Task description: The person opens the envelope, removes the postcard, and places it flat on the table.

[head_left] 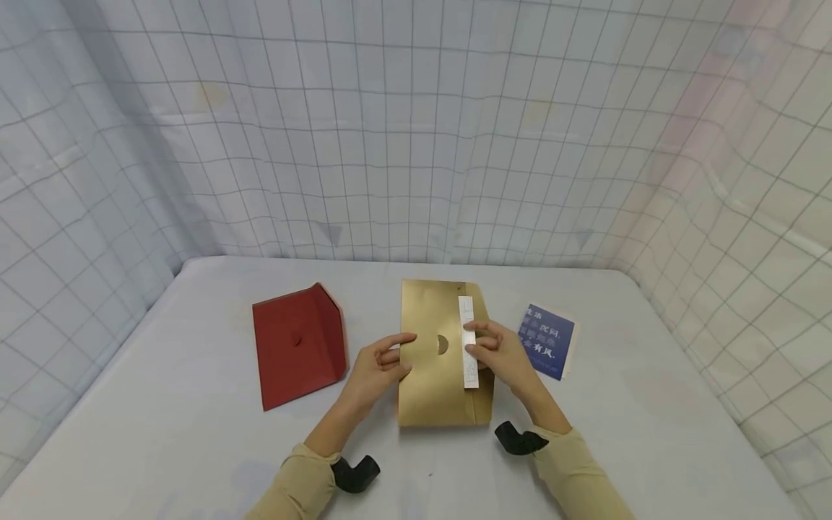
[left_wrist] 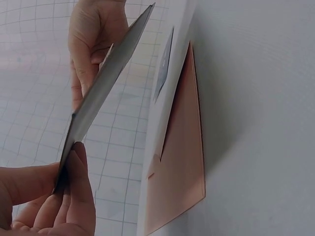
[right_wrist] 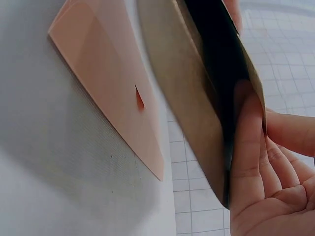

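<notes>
Left hand [head_left: 373, 370] pinches gold envelope [head_left: 424, 386]; right hand [head_left: 505, 352] pinches it at white strip [head_left: 471, 373].

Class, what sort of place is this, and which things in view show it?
Probably a curtained-off workspace: white grid-patterned cloth hangs around three sides of a flat white tabletop, where a rectangular gold paper envelope is being handled.
</notes>
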### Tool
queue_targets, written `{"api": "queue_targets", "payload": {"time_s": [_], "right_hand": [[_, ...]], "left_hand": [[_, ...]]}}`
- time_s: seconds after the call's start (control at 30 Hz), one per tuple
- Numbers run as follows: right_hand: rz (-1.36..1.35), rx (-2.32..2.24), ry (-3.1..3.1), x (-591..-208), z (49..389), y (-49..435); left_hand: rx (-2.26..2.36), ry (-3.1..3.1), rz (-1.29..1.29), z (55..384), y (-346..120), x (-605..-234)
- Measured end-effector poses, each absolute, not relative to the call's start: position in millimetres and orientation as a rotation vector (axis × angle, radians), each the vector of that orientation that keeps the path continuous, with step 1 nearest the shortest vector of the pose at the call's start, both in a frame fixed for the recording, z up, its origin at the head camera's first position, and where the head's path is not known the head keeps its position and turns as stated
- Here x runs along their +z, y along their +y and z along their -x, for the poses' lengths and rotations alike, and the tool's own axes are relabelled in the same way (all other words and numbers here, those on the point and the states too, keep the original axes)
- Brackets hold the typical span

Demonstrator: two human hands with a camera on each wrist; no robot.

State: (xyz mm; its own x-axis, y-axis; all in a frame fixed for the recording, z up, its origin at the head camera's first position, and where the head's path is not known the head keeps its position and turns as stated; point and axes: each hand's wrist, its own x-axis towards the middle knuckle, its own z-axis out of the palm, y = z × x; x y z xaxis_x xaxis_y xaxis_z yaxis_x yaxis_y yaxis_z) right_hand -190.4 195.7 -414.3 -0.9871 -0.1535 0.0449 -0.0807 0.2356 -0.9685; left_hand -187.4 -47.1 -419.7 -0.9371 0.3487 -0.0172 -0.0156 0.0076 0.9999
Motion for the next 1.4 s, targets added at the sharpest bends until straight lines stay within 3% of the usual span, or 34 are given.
{"api": "queue_targets", "payload": {"time_s": [1.4], "right_hand": [[0.108, -1.832, 2.564, -410, 195, 199]], "left_hand": [[1.995, 2.092, -0.262, 197, -64, -411]]}}
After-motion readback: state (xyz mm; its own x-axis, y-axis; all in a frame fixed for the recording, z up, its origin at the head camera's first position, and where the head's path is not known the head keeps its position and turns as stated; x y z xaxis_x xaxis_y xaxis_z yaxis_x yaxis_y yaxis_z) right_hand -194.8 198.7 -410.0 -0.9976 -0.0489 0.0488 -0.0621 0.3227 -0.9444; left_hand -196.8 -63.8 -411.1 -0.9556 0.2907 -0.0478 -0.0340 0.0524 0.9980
